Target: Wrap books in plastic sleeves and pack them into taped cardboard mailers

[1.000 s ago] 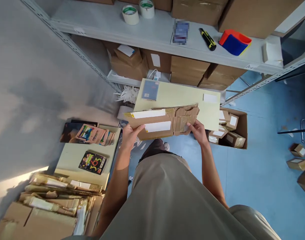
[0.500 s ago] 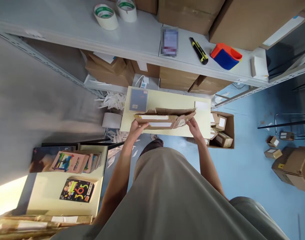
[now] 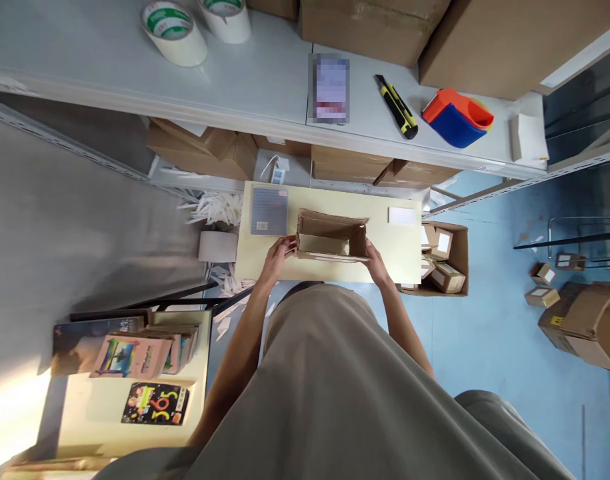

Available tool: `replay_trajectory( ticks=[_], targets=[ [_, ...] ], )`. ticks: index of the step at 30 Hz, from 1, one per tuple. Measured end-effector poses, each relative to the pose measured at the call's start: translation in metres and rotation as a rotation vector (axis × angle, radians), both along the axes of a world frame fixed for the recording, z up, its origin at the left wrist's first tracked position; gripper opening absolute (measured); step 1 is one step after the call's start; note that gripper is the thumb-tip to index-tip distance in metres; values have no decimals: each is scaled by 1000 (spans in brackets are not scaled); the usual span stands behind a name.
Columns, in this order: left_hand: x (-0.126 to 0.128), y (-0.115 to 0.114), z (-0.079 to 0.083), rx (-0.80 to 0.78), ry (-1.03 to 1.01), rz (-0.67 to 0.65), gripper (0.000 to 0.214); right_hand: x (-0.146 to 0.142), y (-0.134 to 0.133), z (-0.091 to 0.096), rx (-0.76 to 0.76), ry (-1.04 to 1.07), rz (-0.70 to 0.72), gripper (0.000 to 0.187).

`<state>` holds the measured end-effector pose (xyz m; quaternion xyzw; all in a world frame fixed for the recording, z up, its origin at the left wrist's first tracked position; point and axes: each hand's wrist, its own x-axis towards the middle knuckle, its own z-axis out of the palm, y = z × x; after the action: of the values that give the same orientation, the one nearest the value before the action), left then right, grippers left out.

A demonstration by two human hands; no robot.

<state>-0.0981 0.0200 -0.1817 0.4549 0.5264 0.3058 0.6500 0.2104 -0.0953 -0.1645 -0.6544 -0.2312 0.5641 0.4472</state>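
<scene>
An open cardboard box (image 3: pixel 329 255) stands over the pale yellow table (image 3: pixel 385 257), its open side facing up and its inside visible. My left hand (image 3: pixel 279 257) grips the box's left end, and my right hand (image 3: pixel 377 261) is closed on the right end. The undersides of both hands' grips are partly hidden. Left of the box on the table lies a blue-grey striped notebook (image 3: pixel 269 210). A white slip of paper (image 3: pixel 403 215) rests to the right.
On the grey shelf (image 3: pixel 265 87) above are tape rolls (image 3: pixel 177 43), a yellow-black box cutter (image 3: pixel 397 108) and an orange-blue tape dispenser (image 3: pixel 457 119). Right of the table, a carton (image 3: pixel 462 270) holds several small boxes. Books (image 3: pixel 135 355) lie on a side table at lower left.
The box was folded flatter with its labelled side showing; now it is opened out into a hollow box. Both hands have shifted to its ends.
</scene>
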Motion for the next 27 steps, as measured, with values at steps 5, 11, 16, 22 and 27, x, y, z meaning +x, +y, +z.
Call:
replay_trajectory(
  ticks=[5, 11, 16, 22, 27],
  targets=[
    [5, 7, 5, 4, 119, 57, 80, 1, 10, 15, 32, -118, -1, 93],
    [17, 11, 5, 21, 249, 16, 72, -1, 23, 2, 12, -235, -78, 100],
    [14, 9, 8, 38, 199, 62, 66, 10, 13, 10, 85, -272, -104, 79],
    [-12, 6, 19, 72, 50, -207, 54, 24, -2, 33, 147, -160, 176, 68],
    [-5, 10, 22, 216, 226, -321, 48, 17, 9, 17, 135, -370, 47, 52]
  ],
)
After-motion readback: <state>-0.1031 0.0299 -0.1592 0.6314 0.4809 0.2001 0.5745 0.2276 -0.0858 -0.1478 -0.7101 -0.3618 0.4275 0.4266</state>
